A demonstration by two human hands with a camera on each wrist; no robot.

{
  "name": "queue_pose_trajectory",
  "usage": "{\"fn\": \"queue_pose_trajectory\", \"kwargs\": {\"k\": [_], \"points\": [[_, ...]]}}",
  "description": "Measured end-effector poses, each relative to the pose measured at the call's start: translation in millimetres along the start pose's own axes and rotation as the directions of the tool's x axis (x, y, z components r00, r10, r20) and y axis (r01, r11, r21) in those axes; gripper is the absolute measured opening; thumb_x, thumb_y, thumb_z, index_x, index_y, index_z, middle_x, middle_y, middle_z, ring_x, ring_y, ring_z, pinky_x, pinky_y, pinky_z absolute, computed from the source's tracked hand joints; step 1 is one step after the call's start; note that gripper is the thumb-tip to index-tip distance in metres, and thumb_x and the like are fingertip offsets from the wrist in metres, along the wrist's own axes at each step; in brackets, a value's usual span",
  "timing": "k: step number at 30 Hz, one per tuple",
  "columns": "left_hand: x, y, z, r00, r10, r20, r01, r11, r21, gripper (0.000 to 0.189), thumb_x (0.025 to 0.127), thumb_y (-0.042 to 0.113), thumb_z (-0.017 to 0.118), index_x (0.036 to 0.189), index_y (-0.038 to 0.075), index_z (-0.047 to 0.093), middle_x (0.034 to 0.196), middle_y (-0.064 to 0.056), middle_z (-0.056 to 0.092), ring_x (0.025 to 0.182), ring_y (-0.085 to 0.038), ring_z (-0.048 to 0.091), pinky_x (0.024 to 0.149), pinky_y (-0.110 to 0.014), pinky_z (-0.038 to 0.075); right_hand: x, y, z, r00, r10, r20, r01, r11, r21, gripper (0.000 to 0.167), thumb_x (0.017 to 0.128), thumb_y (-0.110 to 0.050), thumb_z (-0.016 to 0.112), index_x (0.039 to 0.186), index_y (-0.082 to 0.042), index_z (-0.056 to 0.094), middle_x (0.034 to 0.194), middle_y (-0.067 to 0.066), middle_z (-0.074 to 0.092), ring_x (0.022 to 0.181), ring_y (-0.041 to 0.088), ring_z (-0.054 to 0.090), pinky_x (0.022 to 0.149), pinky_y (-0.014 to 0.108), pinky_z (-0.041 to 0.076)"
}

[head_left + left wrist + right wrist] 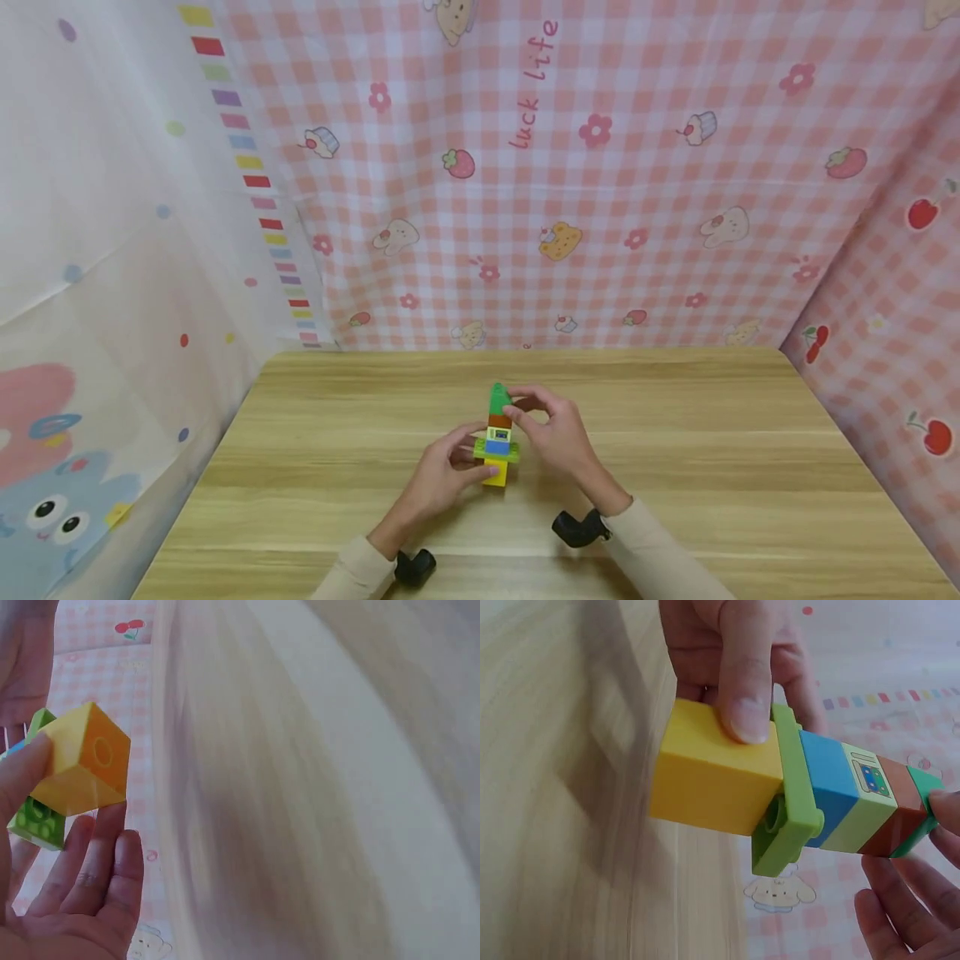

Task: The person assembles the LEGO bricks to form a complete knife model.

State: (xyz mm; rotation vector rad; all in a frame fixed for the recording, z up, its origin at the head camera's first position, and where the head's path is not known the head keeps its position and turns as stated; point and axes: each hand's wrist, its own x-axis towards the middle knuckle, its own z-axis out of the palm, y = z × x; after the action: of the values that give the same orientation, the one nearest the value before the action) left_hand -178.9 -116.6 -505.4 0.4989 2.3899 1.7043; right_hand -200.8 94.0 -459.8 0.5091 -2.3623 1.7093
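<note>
A column of toy building bricks is held tilted off the tabletop between both hands. It runs from a yellow brick through a lime green plate, a blue brick, a pale brick with a printed picture and a brown brick to a green brick at the top end. My left hand grips the yellow brick, thumb pressed on its side; the brick's underside shows in the left wrist view. My right hand pinches the green brick between thumb and fingers.
Beneath the hands lies a wood-grain table. A pink checked cloth hangs behind its far edge, with more printed cloth on the left and right sides. A black device sits at the left wrist, another at the right.
</note>
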Motion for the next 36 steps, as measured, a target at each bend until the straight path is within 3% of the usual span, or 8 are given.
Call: {"fn": "queue_pose_trajectory", "kwargs": {"k": [7, 16, 18, 25, 36], "points": [[1.3, 4.2, 10.2, 1.000, 0.011, -0.015, -0.012, 0.999, -0.046, 0.069, 0.087, 0.027, 0.077, 0.148, 0.034, 0.044, 0.126, -0.011, 0.059, 0.091, -0.018, 0.066, 0.083, -0.027, 0.054, 1.2, 7, -7, 0.998, 0.053, 0.036, -0.054, 0.998, 0.015, 0.027, 0.094, -0.015, 0.069, 0.122, -0.014, 0.067, 0.121, 0.006, 0.067, 0.101, 0.025, 0.067, 0.089, 0.050, 0.053], [4.7, 3.3, 18.6, 1.000, -0.023, 0.017, 0.025, 0.989, -0.147, 0.073, 0.088, 0.022, 0.077, 0.150, 0.034, 0.040, 0.126, -0.011, 0.061, 0.093, -0.020, 0.068, 0.082, -0.026, 0.055, -1.8, 16, -12, 0.987, 0.069, 0.146, -0.073, 0.997, 0.022, 0.047, 0.092, -0.006, 0.069, 0.138, -0.004, 0.056, 0.134, 0.016, 0.054, 0.114, 0.034, 0.060, 0.103, 0.051, 0.044], [6.3, 3.0, 20.9, 0.999, -0.034, 0.018, 0.036, 0.987, -0.157, 0.074, 0.088, 0.022, 0.077, 0.151, 0.031, 0.040, 0.124, -0.010, 0.062, 0.093, -0.020, 0.068, 0.080, -0.027, 0.056, -2.3, 21, -13, 0.985, 0.062, 0.159, -0.066, 0.998, 0.021, 0.049, 0.092, -0.009, 0.070, 0.139, -0.007, 0.055, 0.134, 0.013, 0.054, 0.114, 0.031, 0.060, 0.103, 0.048, 0.045], [13.0, -0.6, 29.4, 0.998, -0.064, 0.027, 0.067, 0.990, -0.125, 0.073, 0.088, 0.024, 0.077, 0.151, 0.022, 0.041, 0.122, -0.012, 0.065, 0.093, -0.020, 0.067, 0.077, -0.027, 0.056, -4.1, 33, -15, 0.981, 0.061, 0.185, -0.057, 0.998, -0.025, 0.050, 0.093, -0.006, 0.068, 0.140, -0.007, 0.054, 0.135, 0.013, 0.053, 0.110, 0.030, 0.062, 0.101, 0.046, 0.046], [18.2, 1.8, 37.1, 0.997, -0.074, 0.032, 0.075, 0.995, -0.062, 0.072, 0.088, 0.022, 0.077, 0.151, 0.020, 0.041, 0.124, -0.015, 0.065, 0.095, -0.024, 0.066, 0.078, -0.031, 0.056, -6.1, 47, -18, 0.967, 0.172, 0.187, -0.146, 0.979, -0.143, 0.054, 0.093, -0.007, 0.069, 0.143, -0.013, 0.052, 0.130, 0.009, 0.057, 0.112, 0.024, 0.062, 0.098, 0.038, 0.050]]}}
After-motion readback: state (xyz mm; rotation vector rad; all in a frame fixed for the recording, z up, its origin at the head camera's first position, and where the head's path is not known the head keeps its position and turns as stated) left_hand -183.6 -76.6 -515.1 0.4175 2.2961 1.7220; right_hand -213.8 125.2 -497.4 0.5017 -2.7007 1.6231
